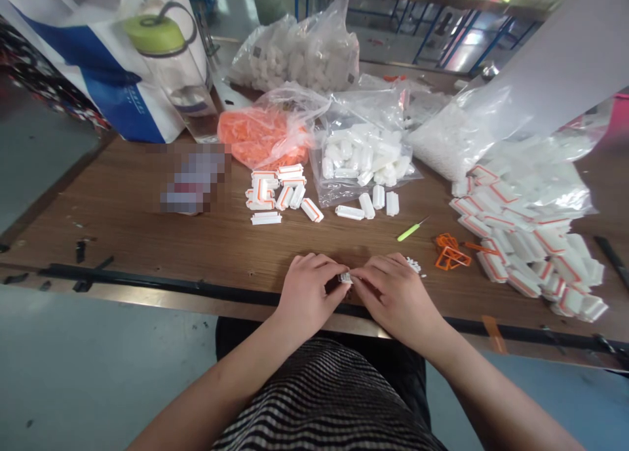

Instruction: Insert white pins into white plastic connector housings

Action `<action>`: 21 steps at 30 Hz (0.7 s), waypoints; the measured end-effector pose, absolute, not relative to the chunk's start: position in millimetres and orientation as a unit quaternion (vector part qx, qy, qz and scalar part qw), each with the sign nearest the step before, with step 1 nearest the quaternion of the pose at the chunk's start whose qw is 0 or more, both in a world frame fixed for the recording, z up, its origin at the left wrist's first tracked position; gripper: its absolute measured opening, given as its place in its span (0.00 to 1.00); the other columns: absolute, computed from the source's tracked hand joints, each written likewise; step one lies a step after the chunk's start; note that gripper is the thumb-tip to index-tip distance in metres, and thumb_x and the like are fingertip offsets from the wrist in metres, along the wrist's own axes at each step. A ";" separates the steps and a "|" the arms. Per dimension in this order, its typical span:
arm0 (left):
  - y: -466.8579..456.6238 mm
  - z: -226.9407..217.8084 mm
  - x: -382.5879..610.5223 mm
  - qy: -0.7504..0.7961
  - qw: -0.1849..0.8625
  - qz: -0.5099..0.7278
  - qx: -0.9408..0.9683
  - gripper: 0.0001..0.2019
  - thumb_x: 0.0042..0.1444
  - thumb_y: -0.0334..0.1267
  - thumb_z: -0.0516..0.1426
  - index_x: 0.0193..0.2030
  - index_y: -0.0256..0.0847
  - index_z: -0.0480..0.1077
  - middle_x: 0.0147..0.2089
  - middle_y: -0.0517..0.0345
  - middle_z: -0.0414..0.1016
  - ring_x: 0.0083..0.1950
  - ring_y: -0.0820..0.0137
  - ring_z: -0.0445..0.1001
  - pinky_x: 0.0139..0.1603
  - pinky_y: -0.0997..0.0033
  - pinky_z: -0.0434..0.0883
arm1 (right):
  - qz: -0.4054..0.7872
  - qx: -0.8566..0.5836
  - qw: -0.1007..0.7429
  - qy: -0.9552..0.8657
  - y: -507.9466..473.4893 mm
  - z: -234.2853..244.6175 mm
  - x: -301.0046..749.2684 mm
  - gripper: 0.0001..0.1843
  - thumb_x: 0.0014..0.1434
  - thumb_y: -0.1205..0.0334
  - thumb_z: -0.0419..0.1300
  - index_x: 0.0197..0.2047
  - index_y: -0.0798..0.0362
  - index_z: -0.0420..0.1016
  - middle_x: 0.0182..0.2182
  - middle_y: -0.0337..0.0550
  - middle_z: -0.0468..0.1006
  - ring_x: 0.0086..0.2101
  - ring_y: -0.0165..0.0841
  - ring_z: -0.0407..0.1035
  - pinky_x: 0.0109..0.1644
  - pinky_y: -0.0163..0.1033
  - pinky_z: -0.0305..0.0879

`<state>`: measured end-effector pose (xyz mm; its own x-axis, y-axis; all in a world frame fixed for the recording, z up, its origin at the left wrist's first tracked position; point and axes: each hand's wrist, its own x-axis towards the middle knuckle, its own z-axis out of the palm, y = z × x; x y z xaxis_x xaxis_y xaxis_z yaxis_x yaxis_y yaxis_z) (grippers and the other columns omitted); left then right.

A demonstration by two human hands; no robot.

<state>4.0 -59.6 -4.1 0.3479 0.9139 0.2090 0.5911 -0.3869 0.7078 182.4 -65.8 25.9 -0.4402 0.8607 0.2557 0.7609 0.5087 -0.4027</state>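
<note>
My left hand and my right hand meet at the near edge of the wooden table. Both pinch one small white plastic part between their fingertips; most of it is hidden by the fingers. A few tiny white bits lie just right of my right hand. Orange clips and a thin green tool lie a little farther right.
A small pile of white-and-orange pieces and loose white pieces lie mid-table. A large heap of finished pieces fills the right side. Bags of orange parts and white parts stand behind; a blue-white bag with a bottle at far left.
</note>
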 end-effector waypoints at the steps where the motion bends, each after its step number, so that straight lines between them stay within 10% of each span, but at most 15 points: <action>1: -59.6 -4.0 3.9 0.486 0.267 0.301 0.776 0.06 0.56 0.35 0.64 0.41 0.44 0.77 0.40 0.60 0.81 0.41 0.65 0.75 0.44 0.58 0.66 | 0.129 -0.485 0.227 -0.834 -66.4 26.2 184.3 0.12 0.64 0.67 0.54 0.35 0.52 0.79 0.25 0.40 0.76 0.28 0.32 0.69 0.37 0.41 0.59; 13: -57.2 -3.1 2.4 0.476 0.251 0.306 0.785 0.06 0.57 0.35 0.63 0.42 0.44 0.77 0.40 0.59 0.81 0.42 0.64 0.76 0.44 0.58 0.67 | 0.112 -0.488 0.274 -0.821 -75.5 18.4 185.3 0.11 0.62 0.67 0.56 0.38 0.52 0.81 0.27 0.42 0.78 0.30 0.34 0.71 0.40 0.44 0.61; 21: -55.0 -1.7 1.9 0.475 0.232 0.296 0.796 0.08 0.56 0.34 0.64 0.43 0.46 0.76 0.41 0.59 0.81 0.42 0.64 0.76 0.44 0.58 0.68 | 0.066 -0.733 0.244 -0.632 -84.6 7.8 278.5 0.16 0.60 0.52 0.57 0.27 0.49 0.80 0.22 0.41 0.78 0.26 0.36 0.71 0.36 0.42 0.61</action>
<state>1.9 -55.0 -1.7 0.3741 0.8932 0.2495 0.6183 -0.4407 0.6507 278.5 -84.6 7.8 0.1932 0.9581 0.2114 0.8935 -0.0828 -0.4413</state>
